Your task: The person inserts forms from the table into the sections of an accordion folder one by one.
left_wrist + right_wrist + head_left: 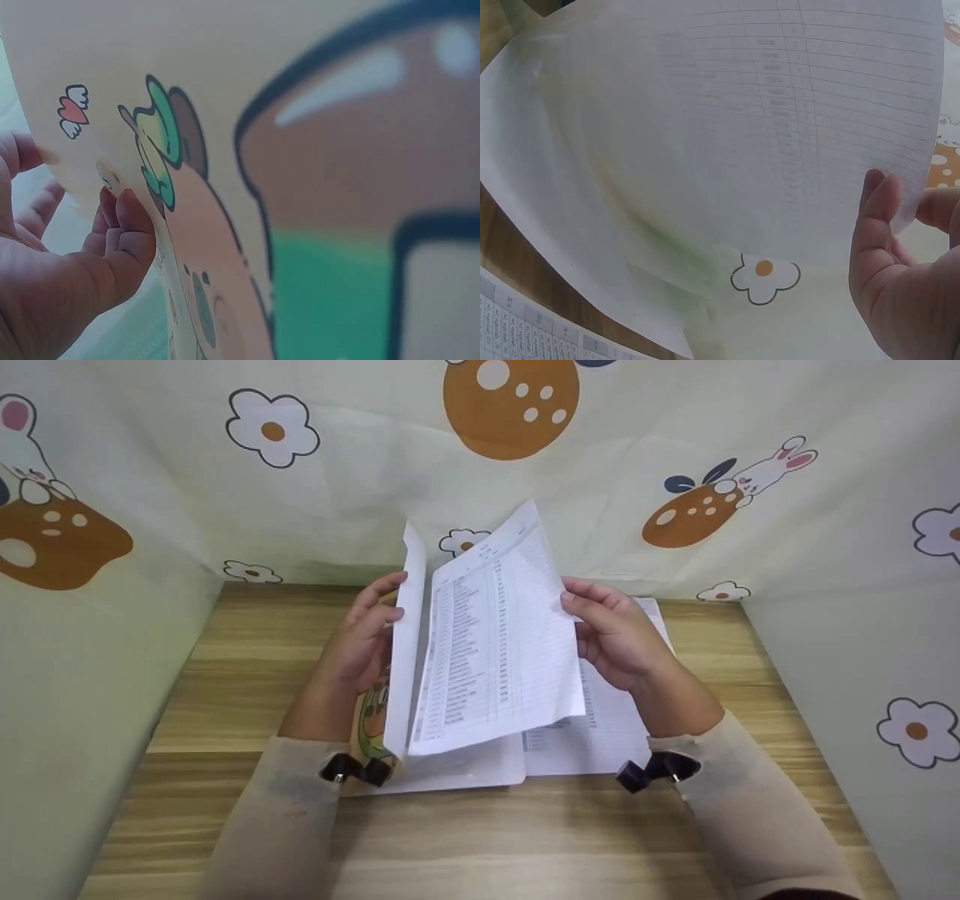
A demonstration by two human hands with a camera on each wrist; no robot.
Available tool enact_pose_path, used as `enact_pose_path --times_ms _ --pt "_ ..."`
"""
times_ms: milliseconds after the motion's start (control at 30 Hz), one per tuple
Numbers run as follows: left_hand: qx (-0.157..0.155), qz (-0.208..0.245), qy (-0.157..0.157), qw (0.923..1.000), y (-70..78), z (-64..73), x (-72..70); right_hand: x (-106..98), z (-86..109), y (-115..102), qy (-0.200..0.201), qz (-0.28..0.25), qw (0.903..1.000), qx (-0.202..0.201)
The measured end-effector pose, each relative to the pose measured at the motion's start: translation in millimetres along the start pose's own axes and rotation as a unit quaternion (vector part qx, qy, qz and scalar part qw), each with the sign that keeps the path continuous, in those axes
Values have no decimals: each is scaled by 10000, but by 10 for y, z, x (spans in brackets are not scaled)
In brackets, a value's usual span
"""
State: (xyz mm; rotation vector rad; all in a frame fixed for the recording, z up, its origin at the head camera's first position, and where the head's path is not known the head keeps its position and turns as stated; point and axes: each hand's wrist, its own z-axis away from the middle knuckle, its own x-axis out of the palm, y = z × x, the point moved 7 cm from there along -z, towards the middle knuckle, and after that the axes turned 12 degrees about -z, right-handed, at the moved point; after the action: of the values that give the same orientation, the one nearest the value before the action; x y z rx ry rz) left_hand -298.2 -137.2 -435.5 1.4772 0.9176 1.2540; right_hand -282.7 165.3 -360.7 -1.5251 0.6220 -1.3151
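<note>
My left hand pinches the outer edge of a cover, white on its inner face. In the left wrist view its outer face carries cartoon drawings, with the left thumb and fingers at its edge. Beside it a printed sheet of paper with a table of rows stands tilted above the table. My right hand pinches that sheet's right edge between thumb and fingers. The right wrist view shows the sheet bowed, its print faint. Whether cover and sheet are joined I cannot tell.
Under the raised sheet, another printed sheet lies on the wooden table. A white panel lies to its left, partly covered. A pale curtain with flowers and rabbits stands behind and at both sides.
</note>
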Motion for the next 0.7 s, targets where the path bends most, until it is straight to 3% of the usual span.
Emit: enact_pose_path --times_ms 700 --pt "111 89 92 9999 93 24 -13 257 -227 341 -133 -240 9987 430"
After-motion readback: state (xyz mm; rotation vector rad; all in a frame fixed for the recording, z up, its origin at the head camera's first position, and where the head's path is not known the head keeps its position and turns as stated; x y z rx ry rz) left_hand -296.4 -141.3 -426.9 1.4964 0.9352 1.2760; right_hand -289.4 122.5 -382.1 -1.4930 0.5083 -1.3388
